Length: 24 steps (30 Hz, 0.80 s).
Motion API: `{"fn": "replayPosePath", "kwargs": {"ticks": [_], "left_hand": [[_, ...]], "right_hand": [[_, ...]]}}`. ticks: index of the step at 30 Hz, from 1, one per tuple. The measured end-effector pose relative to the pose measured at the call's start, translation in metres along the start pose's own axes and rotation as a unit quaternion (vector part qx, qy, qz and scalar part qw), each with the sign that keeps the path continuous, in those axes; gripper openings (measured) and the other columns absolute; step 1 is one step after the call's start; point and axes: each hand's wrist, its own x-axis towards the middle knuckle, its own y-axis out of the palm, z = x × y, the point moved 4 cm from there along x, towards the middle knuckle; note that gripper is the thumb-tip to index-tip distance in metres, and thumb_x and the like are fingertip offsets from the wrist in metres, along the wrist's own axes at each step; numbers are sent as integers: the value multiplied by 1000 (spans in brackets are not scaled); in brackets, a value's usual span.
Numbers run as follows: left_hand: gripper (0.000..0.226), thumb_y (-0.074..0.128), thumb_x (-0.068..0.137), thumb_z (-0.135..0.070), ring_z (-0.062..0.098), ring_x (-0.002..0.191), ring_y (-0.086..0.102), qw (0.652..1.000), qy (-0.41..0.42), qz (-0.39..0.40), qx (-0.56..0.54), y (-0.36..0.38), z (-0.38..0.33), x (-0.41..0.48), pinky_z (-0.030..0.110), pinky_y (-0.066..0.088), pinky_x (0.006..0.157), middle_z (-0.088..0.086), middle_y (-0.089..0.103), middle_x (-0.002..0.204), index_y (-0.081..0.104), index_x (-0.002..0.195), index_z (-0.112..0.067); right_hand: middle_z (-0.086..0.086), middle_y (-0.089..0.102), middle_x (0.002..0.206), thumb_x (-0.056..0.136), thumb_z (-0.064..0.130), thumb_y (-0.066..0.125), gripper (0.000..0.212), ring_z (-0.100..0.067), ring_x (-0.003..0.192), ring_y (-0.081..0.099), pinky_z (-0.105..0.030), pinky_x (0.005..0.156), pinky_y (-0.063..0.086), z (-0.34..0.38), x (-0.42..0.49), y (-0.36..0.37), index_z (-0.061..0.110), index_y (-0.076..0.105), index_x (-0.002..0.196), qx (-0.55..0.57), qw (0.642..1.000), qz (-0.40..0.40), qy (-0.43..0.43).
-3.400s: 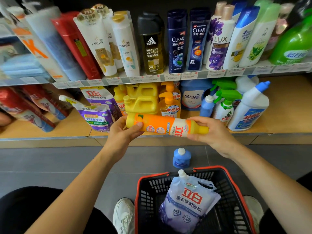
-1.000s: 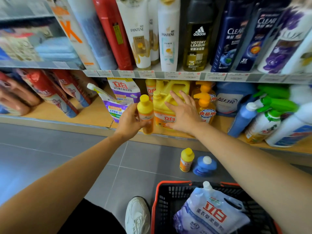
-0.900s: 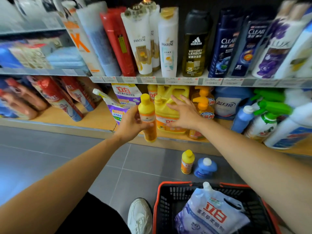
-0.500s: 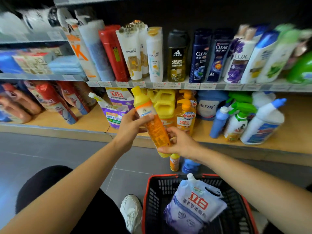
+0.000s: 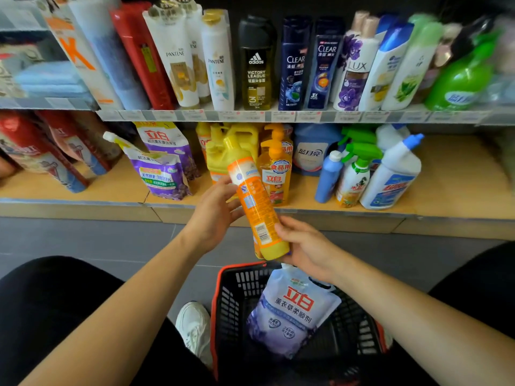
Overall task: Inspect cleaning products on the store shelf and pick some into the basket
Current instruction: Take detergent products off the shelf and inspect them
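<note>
An orange dish-soap bottle [image 5: 255,201] with a yellow cap is held tilted in front of the lower shelf, its back label and barcode facing me. My left hand [image 5: 213,210] grips its upper half from the left. My right hand [image 5: 305,247] holds its bottom end from the right. Below them stands a black basket with a red rim [image 5: 223,310], holding a white-and-purple softener pouch [image 5: 292,310].
The lower wooden shelf [image 5: 451,174] carries yellow jugs [image 5: 223,151], an orange pump bottle [image 5: 276,174], purple pouches [image 5: 164,168], blue and white cleaner bottles [image 5: 390,174] and green sprayers. The upper shelf holds shampoo bottles. A white shoe [image 5: 195,327] stands on the grey floor beside the basket.
My left hand pulled the orange bottle off the shelf and tilted it. My right hand left the yellow jug and took the bottle's base. The bottle has come lower, above the basket.
</note>
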Motion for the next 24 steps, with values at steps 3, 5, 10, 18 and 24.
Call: {"fn": "replayPosePath", "kwargs": {"ticks": [3, 5, 10, 18, 24], "left_hand": [[55, 69, 84, -15, 25, 108, 70, 1000, 17, -4, 5, -4, 0, 0, 36, 59, 86, 10, 72, 118, 54, 136, -10], [62, 79, 82, -11, 27, 111, 70, 999, 25, -37, 13, -8, 0, 1, 35, 60, 83, 14, 69, 123, 51, 138, -9], [54, 76, 80, -20, 20, 106, 70, 996, 41, -71, 28, -12, -2, 7, 31, 56, 85, 18, 65, 120, 58, 129, -5], [59, 70, 83, -7, 28, 99, 71, 996, 8, -57, -72, -13, -2, 14, 44, 57, 86, 10, 69, 114, 44, 136, -13], [65, 83, 77, -21, 24, 107, 72, 994, 45, -93, 17, -16, -2, 13, 39, 60, 83, 8, 72, 118, 53, 135, -13]], "right_hand": [[-14, 67, 123, 91, 32, 57, 44, -29, 111, 63, -52, 101, 47, -6, 3, 2, 14, 59, 132, 50, 998, 30, 26], [-12, 68, 122, 92, 35, 58, 45, -27, 109, 65, -49, 95, 54, -7, 5, 3, 15, 60, 132, 62, 997, 35, 24], [-28, 59, 132, 82, 16, 74, 48, -29, 102, 66, -39, 78, 59, -8, 7, 0, 7, 59, 127, 8, 998, -51, -25], [-29, 59, 131, 86, 28, 65, 55, -34, 92, 69, -38, 70, 60, -3, 5, 6, 14, 48, 136, 52, 998, -25, -19], [-24, 58, 135, 90, 30, 62, 51, -37, 111, 60, -38, 69, 59, -1, 7, 6, 8, 53, 135, -3, 999, -32, -13]]}}
